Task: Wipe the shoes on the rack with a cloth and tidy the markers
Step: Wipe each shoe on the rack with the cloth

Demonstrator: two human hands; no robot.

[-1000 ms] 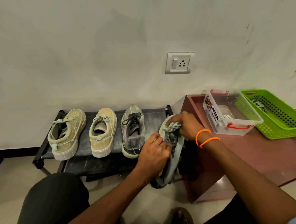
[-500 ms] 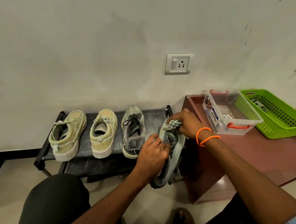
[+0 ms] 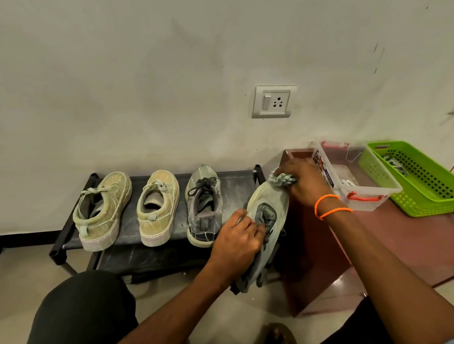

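Wiping 4th shoe now: left hand [image 3: 239, 235] curled round laces/mid of grey lace-up sneaker [image 3: 266, 227], held tilted off front-right corner of black metal rack [image 3: 236, 183]. Right hand [image 3: 303, 183] clenching bunched grey-white cloth [image 3: 282, 179] on toe. Probably near halfway; 3 shoes on rack look dusty, can't tell if wiped. Markers untouched, seemingly in perforated green plastic basket [image 3: 415, 202] w/ clear plastic box [image 3: 363, 190] further right. Tight by table edge; free room twd floor.
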